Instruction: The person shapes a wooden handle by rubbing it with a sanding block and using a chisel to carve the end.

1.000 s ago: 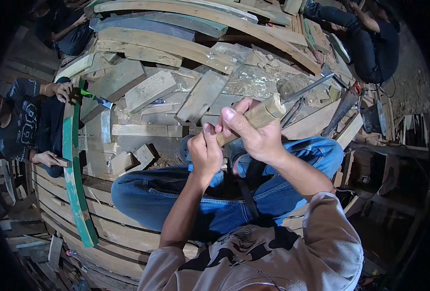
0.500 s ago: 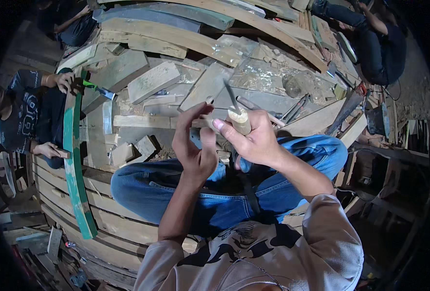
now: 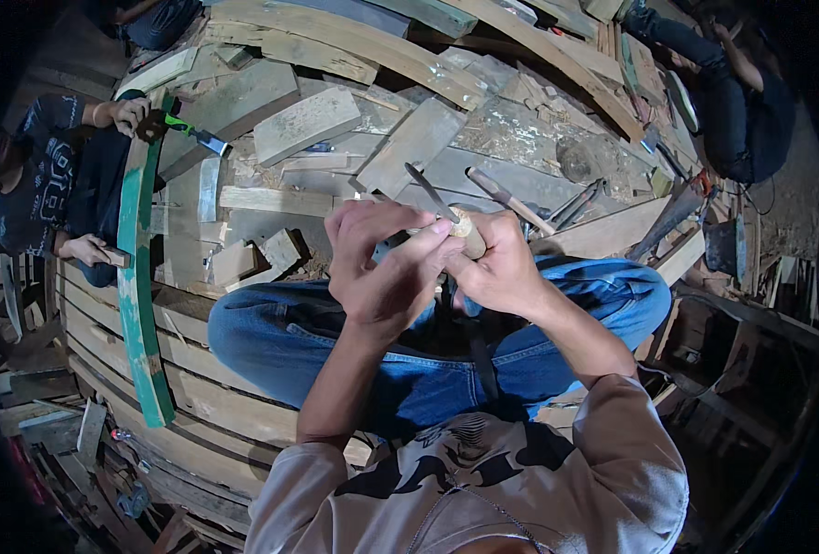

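Note:
My right hand (image 3: 500, 263) is wrapped round a pale wooden handle (image 3: 468, 238), round and stubby. A thin dark metal blade (image 3: 431, 192) sticks out of the handle's cut end and points away and to the left. Against that end, my left hand (image 3: 386, 254) closes in with thumb and fingertips meeting where blade and wood join. Its fingertips are partly hidden, so how firm the grip is does not show. Both hands are above my crossed legs in blue jeans (image 3: 276, 337).
Beyond my hands lie a wooden-handled tool (image 3: 511, 198), pliers-like tools (image 3: 578, 203), loose boards (image 3: 308, 125) and a handsaw (image 3: 673, 217). On the left a person (image 3: 54, 185) holds a small block by a green-painted beam (image 3: 137, 277); a green-handled scraper (image 3: 197, 136) is near. Another person (image 3: 751, 120) sits far right.
My left hand has moved right, from open beside the handle to its blade end. The handle and blade have tilted left in my right hand. The whole view has shifted slightly.

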{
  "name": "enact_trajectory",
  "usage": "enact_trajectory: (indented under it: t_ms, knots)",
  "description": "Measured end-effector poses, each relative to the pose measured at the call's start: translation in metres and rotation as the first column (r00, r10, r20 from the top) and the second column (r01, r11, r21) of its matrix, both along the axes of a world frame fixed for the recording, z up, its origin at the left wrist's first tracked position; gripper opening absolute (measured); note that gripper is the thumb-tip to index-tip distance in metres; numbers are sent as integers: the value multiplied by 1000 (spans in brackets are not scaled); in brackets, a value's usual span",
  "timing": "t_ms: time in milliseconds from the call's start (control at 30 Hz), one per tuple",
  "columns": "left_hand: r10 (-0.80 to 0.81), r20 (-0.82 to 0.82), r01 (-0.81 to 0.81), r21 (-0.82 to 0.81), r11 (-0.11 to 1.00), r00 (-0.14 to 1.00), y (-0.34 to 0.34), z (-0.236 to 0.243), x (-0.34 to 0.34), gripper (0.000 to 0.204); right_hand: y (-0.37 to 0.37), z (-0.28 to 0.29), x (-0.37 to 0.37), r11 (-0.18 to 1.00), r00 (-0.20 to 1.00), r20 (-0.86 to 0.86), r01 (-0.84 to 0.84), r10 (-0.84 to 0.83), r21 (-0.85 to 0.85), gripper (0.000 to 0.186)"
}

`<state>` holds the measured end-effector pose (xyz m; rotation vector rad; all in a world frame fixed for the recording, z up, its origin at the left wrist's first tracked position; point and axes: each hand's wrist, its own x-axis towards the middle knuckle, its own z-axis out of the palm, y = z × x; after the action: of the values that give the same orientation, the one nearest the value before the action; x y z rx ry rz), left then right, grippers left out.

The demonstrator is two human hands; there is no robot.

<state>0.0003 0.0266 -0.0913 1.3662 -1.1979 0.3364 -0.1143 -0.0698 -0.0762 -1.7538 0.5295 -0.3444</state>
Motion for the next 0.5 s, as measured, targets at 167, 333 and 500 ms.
enact_trajectory:
  t_ms: [167,333,500]
  knots:
    - [41,61,-43,23,999,997,1,2,-2,34,1,2,0,1000,1000,-1,7,-7,-8,14]
    - [27,79,-28,16,999,997,1,0,-3,36,0,-8,-2,999,1000,-22,20,-21,-47,17]
    - [-3,79,1,22,1000,997,-1,-2,-3,35,-2,-11,-4,997,1000,-6,11,-12,-72,21]
